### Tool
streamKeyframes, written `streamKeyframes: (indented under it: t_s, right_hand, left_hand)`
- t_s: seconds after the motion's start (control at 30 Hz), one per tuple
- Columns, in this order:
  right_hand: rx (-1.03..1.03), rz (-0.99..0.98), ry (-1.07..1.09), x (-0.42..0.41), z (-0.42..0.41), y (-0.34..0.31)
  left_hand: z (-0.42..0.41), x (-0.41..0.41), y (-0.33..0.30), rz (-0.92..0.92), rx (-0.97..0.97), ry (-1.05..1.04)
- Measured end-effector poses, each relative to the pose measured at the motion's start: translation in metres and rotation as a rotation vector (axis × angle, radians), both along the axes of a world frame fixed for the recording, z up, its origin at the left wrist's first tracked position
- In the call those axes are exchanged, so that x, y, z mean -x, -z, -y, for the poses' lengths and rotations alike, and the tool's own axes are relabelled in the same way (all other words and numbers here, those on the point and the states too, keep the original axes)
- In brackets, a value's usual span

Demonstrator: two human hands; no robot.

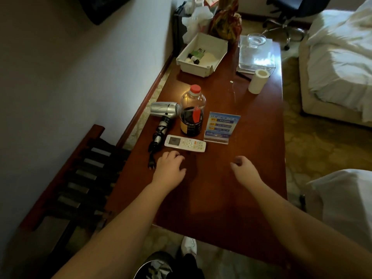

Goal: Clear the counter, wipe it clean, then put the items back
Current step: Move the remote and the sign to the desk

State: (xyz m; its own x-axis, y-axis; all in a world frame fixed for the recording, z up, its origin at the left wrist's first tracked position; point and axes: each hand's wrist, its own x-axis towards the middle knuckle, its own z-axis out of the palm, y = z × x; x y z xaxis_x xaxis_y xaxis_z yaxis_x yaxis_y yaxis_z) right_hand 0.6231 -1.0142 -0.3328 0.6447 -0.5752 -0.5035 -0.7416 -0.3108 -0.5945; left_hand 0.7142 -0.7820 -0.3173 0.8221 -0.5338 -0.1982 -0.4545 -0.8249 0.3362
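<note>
Dark wood surface [231, 188] runs up the middle of the frame, items still on it. Centre cluster: white remote [185, 143] lying flat, dark-liquid bottle [192, 113] with red cap upright just behind it, silver hair dryer [166, 110] left of the bottle with its black cord [155, 141] trailing down toward the plug, blue sign card [221, 125] in a clear stand right of the bottle. Upper part: white tray [203, 54] with small bits inside, clear box [256, 55] with a glass bowl [256, 39] on top, paper roll [258, 81] upright just below the box. Left hand [170, 168] low centre-left, fingers loosely curled, grasping nothing, just below the remote, apart from it. Right hand [244, 170] centre-right, fingers curled in, empty, above bare wood. Bed [338, 57] upper right, office chair [287, 15] top right, luggage rack [84, 178] lower left.
</note>
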Motion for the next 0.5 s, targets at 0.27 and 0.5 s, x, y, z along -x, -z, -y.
streamKeyframes:
  t_s: [0.27, 0.5]
  right_hand:
    - [0.11, 0.002, -0.378, 0.096, -0.047, -0.023]
    - [0.107, 0.022, -0.641, 0.166, -0.088, -0.049]
  left_hand:
    - [-0.064, 0.115, -0.033, -0.087, 0.048, -0.276]
    - [-0.128, 0.233, -0.054, -0.133, 0.09, -0.496]
